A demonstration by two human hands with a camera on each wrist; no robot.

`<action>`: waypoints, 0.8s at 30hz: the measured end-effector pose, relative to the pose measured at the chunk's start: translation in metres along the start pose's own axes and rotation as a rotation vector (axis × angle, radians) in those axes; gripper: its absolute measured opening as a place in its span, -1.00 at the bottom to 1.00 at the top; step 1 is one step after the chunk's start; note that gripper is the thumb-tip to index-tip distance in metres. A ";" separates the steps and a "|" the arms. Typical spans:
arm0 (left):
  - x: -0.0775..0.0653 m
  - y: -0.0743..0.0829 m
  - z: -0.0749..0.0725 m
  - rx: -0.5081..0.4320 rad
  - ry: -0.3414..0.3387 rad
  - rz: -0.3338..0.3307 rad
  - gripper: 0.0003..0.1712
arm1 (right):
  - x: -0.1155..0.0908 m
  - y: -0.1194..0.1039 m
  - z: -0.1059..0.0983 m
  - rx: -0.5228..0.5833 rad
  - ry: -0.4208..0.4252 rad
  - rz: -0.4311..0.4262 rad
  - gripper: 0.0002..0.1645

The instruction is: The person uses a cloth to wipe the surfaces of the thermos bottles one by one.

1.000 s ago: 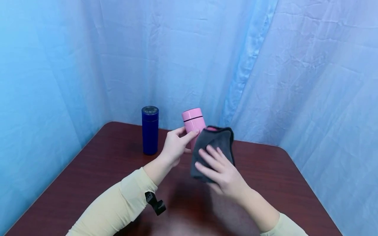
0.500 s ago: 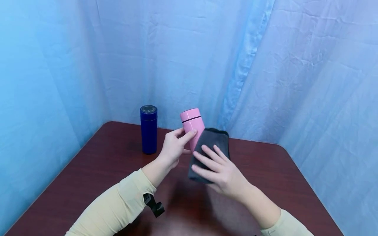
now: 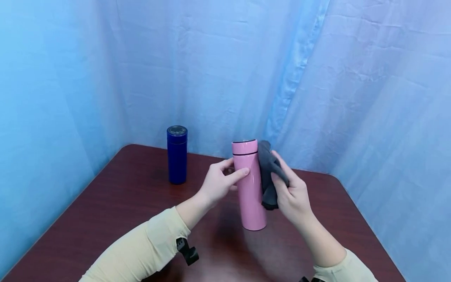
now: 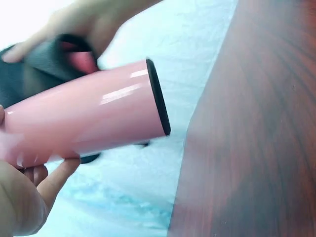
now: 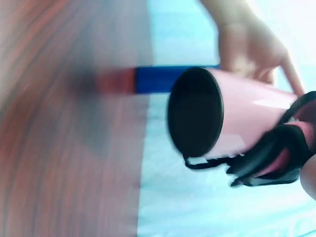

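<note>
Your left hand is curled partway round the pink bottle, thumb across its front and fingers behind, while your right hand pinches a dark grey cloth between thumb and fingers. And there's the cloth, bunched right up against the bottle's right side, a flash of pink on its inner face in both wrist views! The bottle is up off the reddish-brown table, over its middle, between the left and right edges; its top leans slightly to your left. From your right wrist we get its black base square on. Up top, a dark ring runs just below the pink lid. Over towards the table's far left corner, in from the far edge, a dark blue bottle stands upright, well apart from the cloth. You're in pale sleeves, a black device at the left cuff, and light blue curtains hang beyond the far edge.
</note>
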State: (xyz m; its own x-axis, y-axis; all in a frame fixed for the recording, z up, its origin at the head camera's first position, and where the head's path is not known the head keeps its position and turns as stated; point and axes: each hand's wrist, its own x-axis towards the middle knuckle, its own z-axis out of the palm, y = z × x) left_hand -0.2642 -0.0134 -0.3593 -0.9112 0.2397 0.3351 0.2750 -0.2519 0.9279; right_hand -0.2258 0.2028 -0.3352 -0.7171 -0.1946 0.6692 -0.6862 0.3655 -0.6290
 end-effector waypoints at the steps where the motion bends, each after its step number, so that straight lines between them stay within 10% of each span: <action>1: -0.001 0.000 0.001 0.003 -0.011 0.007 -0.48 | 0.002 -0.003 0.001 0.039 0.005 0.029 -0.40; 10: -0.003 0.006 -0.013 0.087 0.009 0.083 -0.48 | -0.014 0.011 -0.007 0.451 -0.281 0.486 -0.42; 14: -0.004 0.004 -0.015 0.145 -0.036 0.121 -0.53 | -0.013 0.012 -0.016 0.605 -0.220 0.538 -0.41; 19: -0.003 0.004 -0.003 0.222 -0.082 0.206 -0.53 | 0.007 0.010 -0.005 0.599 -0.117 0.557 -0.30; 24: 0.001 0.009 -0.002 0.118 -0.046 0.169 -0.50 | 0.012 0.026 0.004 0.569 -0.235 0.699 -0.27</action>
State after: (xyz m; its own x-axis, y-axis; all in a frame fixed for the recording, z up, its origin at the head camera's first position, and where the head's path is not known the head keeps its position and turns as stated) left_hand -0.2632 -0.0169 -0.3509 -0.8349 0.2464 0.4922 0.4594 -0.1808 0.8697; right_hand -0.2528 0.2065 -0.3445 -0.9537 -0.3008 0.0073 -0.0015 -0.0196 -0.9998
